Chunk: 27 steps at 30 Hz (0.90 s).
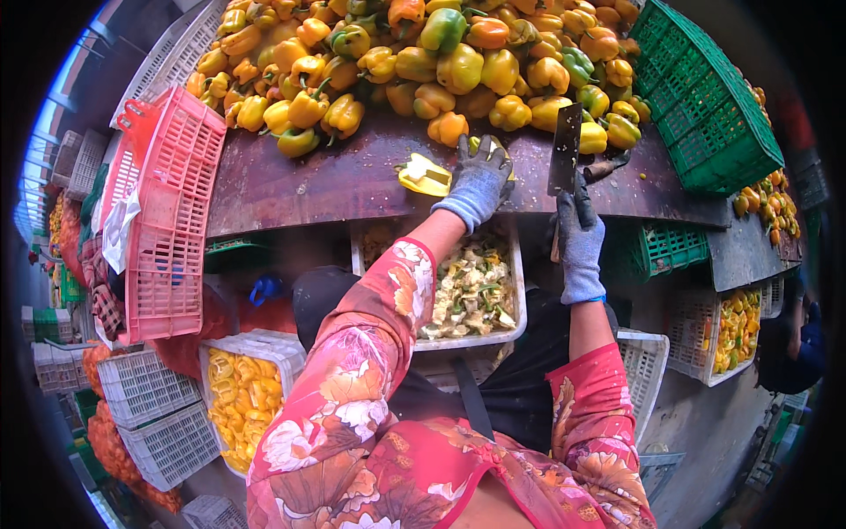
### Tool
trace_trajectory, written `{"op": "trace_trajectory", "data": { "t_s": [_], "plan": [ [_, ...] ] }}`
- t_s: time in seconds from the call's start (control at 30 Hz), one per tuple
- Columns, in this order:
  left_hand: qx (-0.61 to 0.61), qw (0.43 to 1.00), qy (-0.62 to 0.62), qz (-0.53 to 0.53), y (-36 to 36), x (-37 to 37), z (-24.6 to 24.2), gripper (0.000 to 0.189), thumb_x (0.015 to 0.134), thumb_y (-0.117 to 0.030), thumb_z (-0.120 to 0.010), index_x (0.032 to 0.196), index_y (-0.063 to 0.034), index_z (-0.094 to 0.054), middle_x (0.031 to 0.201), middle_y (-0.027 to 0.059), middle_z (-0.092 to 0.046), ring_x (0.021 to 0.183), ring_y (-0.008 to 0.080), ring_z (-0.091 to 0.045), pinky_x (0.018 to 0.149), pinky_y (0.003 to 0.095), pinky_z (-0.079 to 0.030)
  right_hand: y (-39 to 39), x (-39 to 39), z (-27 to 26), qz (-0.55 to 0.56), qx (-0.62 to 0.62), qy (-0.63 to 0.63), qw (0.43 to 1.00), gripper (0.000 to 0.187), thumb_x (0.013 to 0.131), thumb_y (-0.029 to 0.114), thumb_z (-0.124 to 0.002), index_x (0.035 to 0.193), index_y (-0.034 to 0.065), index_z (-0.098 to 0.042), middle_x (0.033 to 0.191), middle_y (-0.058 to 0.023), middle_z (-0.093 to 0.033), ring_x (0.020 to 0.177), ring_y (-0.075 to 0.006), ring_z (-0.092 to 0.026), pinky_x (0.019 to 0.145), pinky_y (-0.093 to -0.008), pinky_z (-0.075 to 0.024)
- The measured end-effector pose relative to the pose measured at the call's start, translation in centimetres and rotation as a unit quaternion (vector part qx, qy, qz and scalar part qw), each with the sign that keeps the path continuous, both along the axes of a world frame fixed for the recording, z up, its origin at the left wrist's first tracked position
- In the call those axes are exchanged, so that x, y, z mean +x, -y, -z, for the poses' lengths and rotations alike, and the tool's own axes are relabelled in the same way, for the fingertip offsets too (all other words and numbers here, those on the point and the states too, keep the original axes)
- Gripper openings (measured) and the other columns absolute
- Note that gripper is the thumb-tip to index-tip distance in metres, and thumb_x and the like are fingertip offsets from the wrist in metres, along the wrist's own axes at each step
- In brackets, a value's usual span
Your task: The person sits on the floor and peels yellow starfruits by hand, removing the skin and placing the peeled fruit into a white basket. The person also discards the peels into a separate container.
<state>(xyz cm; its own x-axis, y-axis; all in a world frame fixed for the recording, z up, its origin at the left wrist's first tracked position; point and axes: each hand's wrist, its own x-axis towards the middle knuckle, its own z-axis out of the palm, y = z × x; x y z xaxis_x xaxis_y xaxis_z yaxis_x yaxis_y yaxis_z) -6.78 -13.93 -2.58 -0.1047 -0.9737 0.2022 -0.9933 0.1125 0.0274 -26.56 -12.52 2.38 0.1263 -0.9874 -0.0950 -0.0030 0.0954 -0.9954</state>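
My left hand, in a grey-blue glove, is closed over a yellow-green bell pepper on the dark red tabletop. Just left of it lies a cut piece of yellow pepper with its pale inside showing. My right hand, gloved too, grips a cleaver by its handle, the dark wide blade upright and dotted with bits. Another handled tool lies beyond my right hand, partly hidden. A large heap of yellow, orange and green bell peppers covers the far side of the table.
Below the table edge stands a white crate of pepper cores and scraps. A pink crate is at left, a green crate at right. Crates of cut yellow peppers stand on both sides. Another person is at far right.
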Motion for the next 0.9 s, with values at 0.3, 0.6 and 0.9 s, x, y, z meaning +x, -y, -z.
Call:
{"op": "trace_trajectory", "data": {
  "t_s": [0.3, 0.6, 0.9],
  "plan": [
    [-0.053, 0.994, 0.049, -0.076, -7.5, 11.4, 1.2, 0.042, 0.083, -0.043, -0.065, 0.117, -0.0185, -0.066, 0.124, 0.0080, -0.057, 0.126, 0.0313, -0.044, 0.111, 0.0599, -0.017, -0.7, 1.0, -1.5, -0.019, 0.015, 0.003, 1.000, 0.048, 0.094, 0.013, -0.066, 0.140, 0.0137, -0.053, 0.076, 0.0038, -0.060, 0.062, -0.0032, -0.051, 0.051, -0.0190, -0.0413],
    [-0.148, 0.880, -0.404, -0.200, 2.5, 8.9, 0.7, 0.054, 0.079, -0.027, -0.077, 0.125, -0.0078, -0.057, 0.120, 0.0207, -0.055, 0.110, 0.0363, -0.057, 0.096, 0.0401, -0.046, 0.0, 2.8, 0.5, -0.081, -0.005, -0.117, 0.990, 0.048, 0.094, 0.025, -0.065, 0.140, 0.0157, -0.053, 0.092, -0.0064, -0.069, 0.077, -0.0088, -0.058, 0.070, -0.0279, -0.0495],
    [-0.073, 0.783, -0.607, -0.117, -1.5, 3.5, 2.2, 0.024, 0.086, -0.004, -0.072, 0.108, -0.0033, -0.065, 0.100, 0.0033, -0.064, 0.087, 0.0108, -0.058, 0.077, 0.0246, -0.051, 0.6, 3.1, 1.5, -0.154, -0.048, -0.215, 0.963, 0.043, 0.092, 0.022, -0.065, 0.133, 0.0134, -0.059, 0.084, -0.0077, -0.066, 0.073, -0.0167, -0.058, 0.068, -0.0313, -0.0493]
  ]
}}
